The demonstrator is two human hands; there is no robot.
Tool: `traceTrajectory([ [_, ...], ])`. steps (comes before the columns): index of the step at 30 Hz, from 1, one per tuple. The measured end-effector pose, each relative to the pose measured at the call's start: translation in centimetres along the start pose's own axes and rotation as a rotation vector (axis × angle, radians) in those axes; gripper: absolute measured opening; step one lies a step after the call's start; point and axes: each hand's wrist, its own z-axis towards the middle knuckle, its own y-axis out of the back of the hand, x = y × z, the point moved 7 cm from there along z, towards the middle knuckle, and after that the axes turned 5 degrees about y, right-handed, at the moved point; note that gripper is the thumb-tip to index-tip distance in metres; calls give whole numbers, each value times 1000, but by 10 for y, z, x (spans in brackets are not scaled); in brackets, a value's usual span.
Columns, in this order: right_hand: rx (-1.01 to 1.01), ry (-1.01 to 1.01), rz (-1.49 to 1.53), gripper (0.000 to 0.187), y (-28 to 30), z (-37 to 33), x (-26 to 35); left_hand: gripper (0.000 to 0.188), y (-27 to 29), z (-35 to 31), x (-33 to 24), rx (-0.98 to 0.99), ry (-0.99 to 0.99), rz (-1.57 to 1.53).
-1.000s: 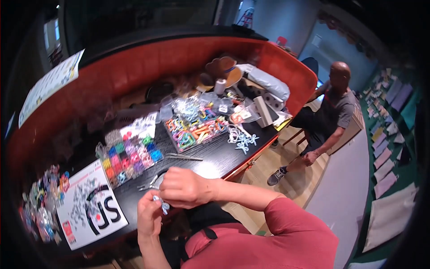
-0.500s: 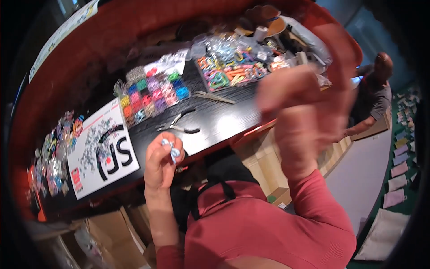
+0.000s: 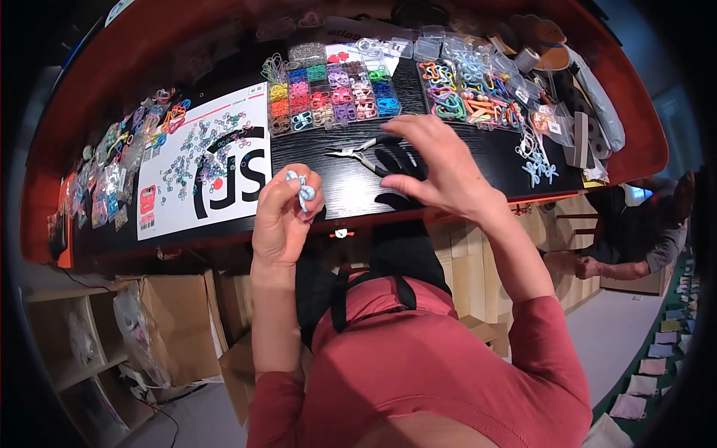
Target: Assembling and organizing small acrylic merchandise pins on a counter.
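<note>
My left hand is pinched around a small pale-blue and white knotted piece, held just above the table's front edge. Its exact kind is hard to make out. My right hand hovers over the black table with thumb and fingers spread, holding nothing. Just left of those fingers lie pliers with dark handles, partly hidden by the hand. Beyond both hands stands a divided clear box of small coloured rings and clips.
At left, a white printed sheet carries many scattered small rings, beside bagged trinkets. Another tray of colourful pieces sits at back right, near pale-blue star-like pieces. A person is at the far right. Cardboard stands below left.
My right hand has come down and left from its raised, blurred place to above the pliers. My left hand keeps its pinch. The whole view has swung round.
</note>
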Motion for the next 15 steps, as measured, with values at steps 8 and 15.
traceTrajectory([
  [8,-33,8,-129,46,-38,-2,-13,16,-7,4,5,24,-4,-12],
  [15,-159,-397,463,19,-15,-15,-21,13,-19,9,19,110,155,-407],
])
